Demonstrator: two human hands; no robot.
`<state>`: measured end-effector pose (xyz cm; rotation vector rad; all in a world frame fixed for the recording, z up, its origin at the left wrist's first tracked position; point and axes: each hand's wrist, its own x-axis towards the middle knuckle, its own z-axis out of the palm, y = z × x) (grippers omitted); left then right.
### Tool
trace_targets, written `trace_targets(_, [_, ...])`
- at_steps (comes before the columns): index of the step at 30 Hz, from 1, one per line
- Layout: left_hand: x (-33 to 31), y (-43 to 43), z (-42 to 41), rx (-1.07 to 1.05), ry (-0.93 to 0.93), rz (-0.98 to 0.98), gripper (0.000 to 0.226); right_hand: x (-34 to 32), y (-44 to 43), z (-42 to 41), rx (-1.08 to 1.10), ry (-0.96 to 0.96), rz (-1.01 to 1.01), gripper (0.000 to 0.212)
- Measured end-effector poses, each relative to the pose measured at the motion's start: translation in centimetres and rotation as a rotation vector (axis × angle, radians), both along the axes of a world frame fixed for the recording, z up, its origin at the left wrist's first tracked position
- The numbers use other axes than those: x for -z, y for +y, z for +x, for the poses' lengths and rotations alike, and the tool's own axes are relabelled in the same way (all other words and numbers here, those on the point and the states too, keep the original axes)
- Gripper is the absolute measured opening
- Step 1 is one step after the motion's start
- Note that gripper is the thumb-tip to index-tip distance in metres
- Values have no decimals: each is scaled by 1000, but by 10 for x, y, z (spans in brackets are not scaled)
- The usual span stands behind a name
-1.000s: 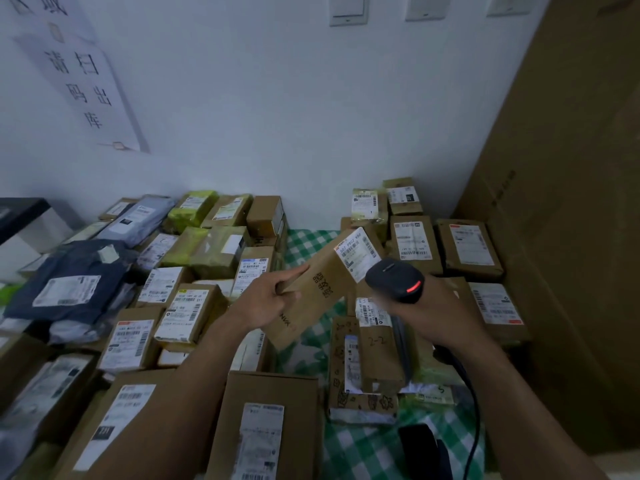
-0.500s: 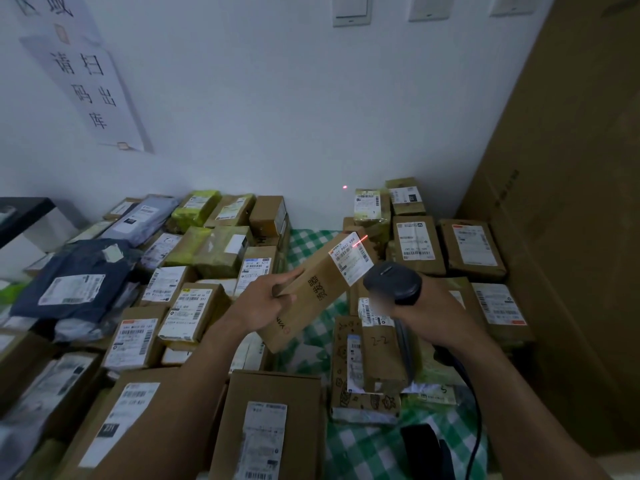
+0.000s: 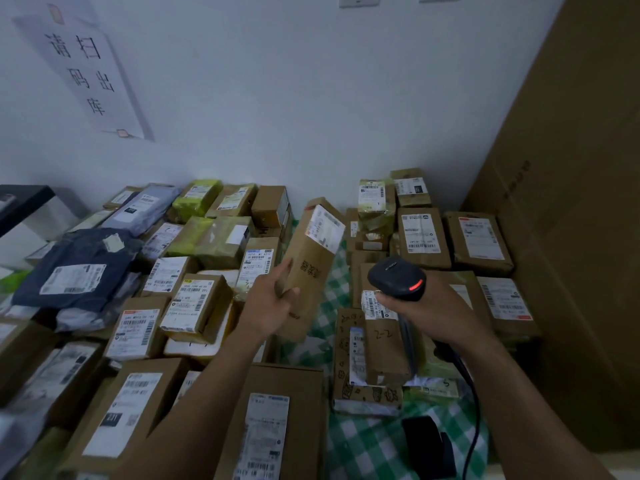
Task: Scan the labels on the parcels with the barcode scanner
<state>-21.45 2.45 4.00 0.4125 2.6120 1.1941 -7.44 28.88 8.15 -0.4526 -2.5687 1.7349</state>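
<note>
My left hand (image 3: 268, 303) grips a long brown cardboard parcel (image 3: 311, 268) by its lower end, holding it tilted upright above the table. Its white shipping label (image 3: 325, 230) is at the top end, facing up and right. My right hand (image 3: 426, 310) holds the black barcode scanner (image 3: 396, 278) by its handle, just right of the parcel and a little lower than the label. A red light glows on the scanner's head. The scanner's dark cable (image 3: 472, 420) runs down past my right forearm.
Many labelled parcels cover the green checked tablecloth (image 3: 367, 445): brown boxes (image 3: 277, 420) in front, boxes and yellow-green bags (image 3: 199, 199) at left, a dark blue bag (image 3: 76, 271) far left, more boxes (image 3: 420, 237) at right. A black scanner stand (image 3: 427, 445) sits near me. A large cardboard carton (image 3: 571, 202) rises on the right.
My left hand has swung the parcel from a low slant to a steeper, more upright tilt, lifting its label end up and back. The scanner's red light is on again.
</note>
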Motion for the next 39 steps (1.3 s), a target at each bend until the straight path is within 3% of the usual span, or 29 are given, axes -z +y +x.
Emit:
trace_targets(3, [35, 13, -4, -22, 13, -66, 72, 5, -2, 1, -13, -52, 2, 32])
trace_targets(7, [57, 39, -2, -41, -128, -130, 71, 14, -1, -2, -13, -104, -20, 24])
trace_targets(14, [116, 50, -19, 43, -260, -252, 74, 35, 3, -11, 10, -164, -21, 34])
trace_targets(19, [152, 47, -25, 42, -452, -286, 76, 49, 5, -20, 42, -189, -5, 43])
trace_targets(24, [165, 54, -28, 150, -268, -451, 102, 53, 7, -26, 47, -219, -4, 43])
trace_targets(28, [173, 63, -42, 285, -238, -651, 78, 55, 8, -28, 47, -234, 0, 45])
trace_targets(34, [193, 68, -53, 330, -324, -652, 98, 57, 15, -33, 83, -346, 11, 37])
trace_targets(39, [196, 65, -50, 226, -331, -655, 99, 59, 16, -37, 94, -387, 30, 37])
